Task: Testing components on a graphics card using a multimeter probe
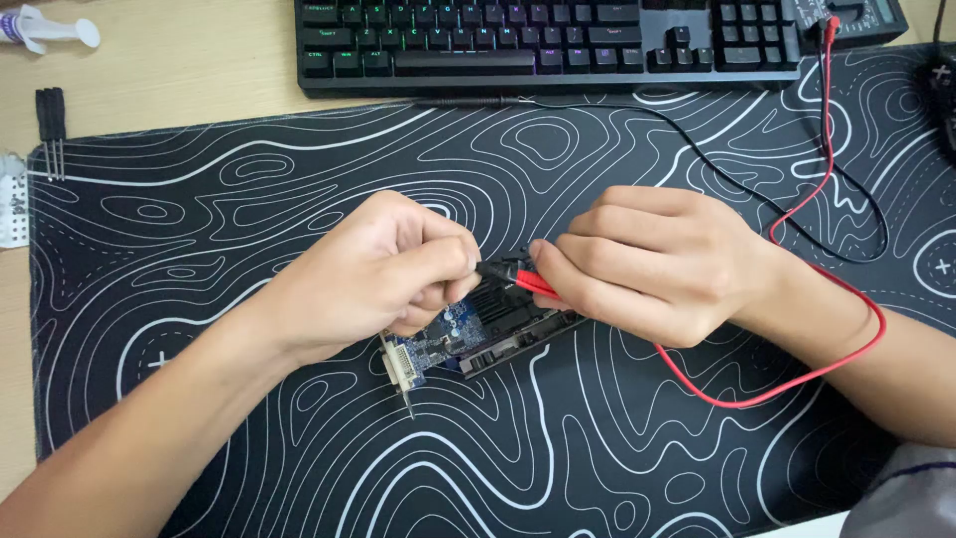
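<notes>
A small blue circuit card (438,349) with a black heat sink (503,319) and a metal end bracket (396,371) lies on the black desk mat (299,199). My left hand (383,269) is closed around a black test probe (490,268), its tip over the card. My right hand (647,264) grips a red test probe (536,286), also pointed down at the card. A red lead (797,384) and a black lead (717,169) run from the probes up toward the top right.
A black backlit keyboard (538,45) sits at the mat's far edge, with a meter (866,15) partly in view at the top right. A syringe tube (45,28) and small black-handled tools (50,125) lie at the left on the wooden desk.
</notes>
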